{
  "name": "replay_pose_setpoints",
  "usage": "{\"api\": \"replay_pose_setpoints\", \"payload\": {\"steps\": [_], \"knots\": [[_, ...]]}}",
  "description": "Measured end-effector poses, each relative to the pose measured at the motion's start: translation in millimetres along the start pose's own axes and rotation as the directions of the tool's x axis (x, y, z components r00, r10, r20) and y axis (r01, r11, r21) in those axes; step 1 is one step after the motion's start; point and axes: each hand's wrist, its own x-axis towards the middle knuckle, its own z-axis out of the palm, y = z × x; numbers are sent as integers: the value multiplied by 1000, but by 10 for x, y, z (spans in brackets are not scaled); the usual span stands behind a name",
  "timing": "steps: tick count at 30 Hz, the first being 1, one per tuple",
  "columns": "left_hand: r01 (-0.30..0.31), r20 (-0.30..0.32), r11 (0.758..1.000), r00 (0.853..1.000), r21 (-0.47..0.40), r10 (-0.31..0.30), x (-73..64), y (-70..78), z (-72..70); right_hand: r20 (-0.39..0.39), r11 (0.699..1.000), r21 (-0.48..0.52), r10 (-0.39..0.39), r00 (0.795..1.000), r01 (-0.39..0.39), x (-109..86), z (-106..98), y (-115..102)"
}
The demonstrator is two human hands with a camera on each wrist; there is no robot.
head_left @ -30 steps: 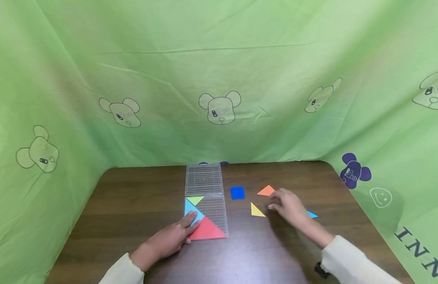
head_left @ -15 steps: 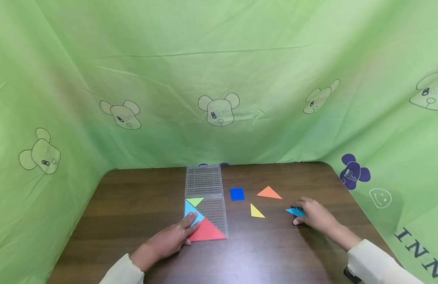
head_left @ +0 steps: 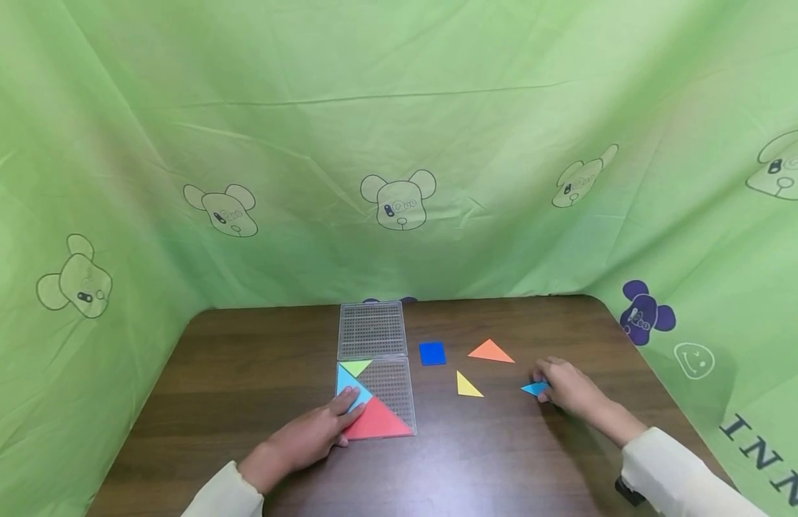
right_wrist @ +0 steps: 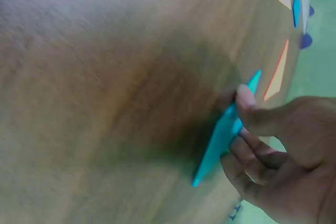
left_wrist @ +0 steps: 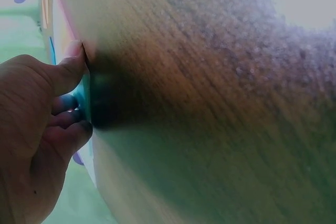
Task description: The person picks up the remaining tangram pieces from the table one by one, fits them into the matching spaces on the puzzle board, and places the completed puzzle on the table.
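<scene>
Grip state: my right hand [head_left: 569, 388] pinches the gripped blue piece [right_wrist: 218, 142], thumb on one side, curled fingers on the other. Whether this piece is clear of the table [head_left: 476, 459] or touching it, I cannot tell. My left hand [head_left: 311, 432] lies well to the left of the pinch, fingers laid across the light-blue piece [head_left: 349, 380], thumb at the near edge of the case [head_left: 373, 330].

Progress: three pieces lie in the near half of the case, to the left of my right-hand grip: the green triangle [head_left: 356, 367], the light-blue piece and the red triangle [head_left: 378, 421]. The right part of that half is uncovered. Outstanding, in my judgement: four pieces. One is in my pinch. The orange triangle [head_left: 491, 351] lies left of the grip and slightly beyond it; the yellow triangle [head_left: 468, 385] lies further left, about level with it; the dark-blue square [head_left: 432, 353] lies left of both, nearest the case. I judge the work at somewhat under half.

Orientation: the gripped blue piece is long and narrow as seen from my wrist. Its long axis runs roughly left to right through my pinch. One pointed end projects left from my fingertips, toward the case side; the other extends to the right, masked by my hand in the head view.
</scene>
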Motion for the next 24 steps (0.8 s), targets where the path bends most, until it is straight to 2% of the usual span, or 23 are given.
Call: {"api": "replay_pose_setpoints", "payload": {"steps": [4,12,16,19,22,24], "knots": [[-7,2,1000,1000,-1,7,-2,1,4,81,998,52,-22,996,18,31,-51,42],[-9,11,1000,1000,-5,9,-20,24,-4,195,986,161,-66,979,34,58,-126,88],[-2,15,1000,1000,2,2,-22,32,-24,187,972,229,-103,977,59,103,-201,90],[7,20,1000,1000,-4,-7,-16,28,-32,158,962,268,-103,982,57,158,-264,65],[7,17,1000,1000,-4,-7,-12,19,-32,155,948,319,-56,986,4,221,-312,19],[2,10,1000,1000,0,-2,-11,11,-26,168,922,383,-10,986,-56,267,-340,-19]]}}
